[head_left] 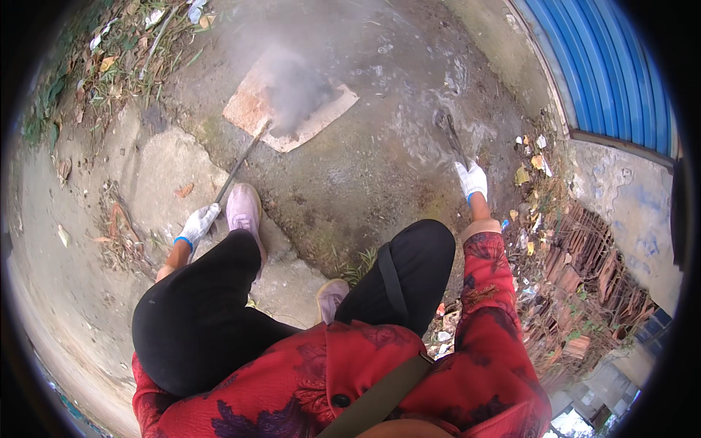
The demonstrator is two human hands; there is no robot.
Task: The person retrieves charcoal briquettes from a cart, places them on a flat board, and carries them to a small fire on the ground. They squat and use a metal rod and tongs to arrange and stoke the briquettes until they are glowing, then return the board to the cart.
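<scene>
My left hand [198,223], in a white glove with a blue cuff, is closed round a long dark rod [238,167]. The rod's pale far end rests at the near edge of a flat reddish-white sheet [247,102] lying on the ground. Thick grey smoke [296,84] rises from the sheet and hides what lies on its middle. On the right, my right hand [472,179], gloved in white too, grips dark metal tongs [454,139]. The tongs point away from me over damp ground, apart from the sheet; whether their tips hold anything cannot be made out.
Cracked concrete [175,157] lies beside my left foot, with dry leaves and grass [139,58] at the far left. A blue corrugated metal panel [606,66] stands at the far right. Below it are a low wall [621,190] and stacked roof tiles [599,255] among litter.
</scene>
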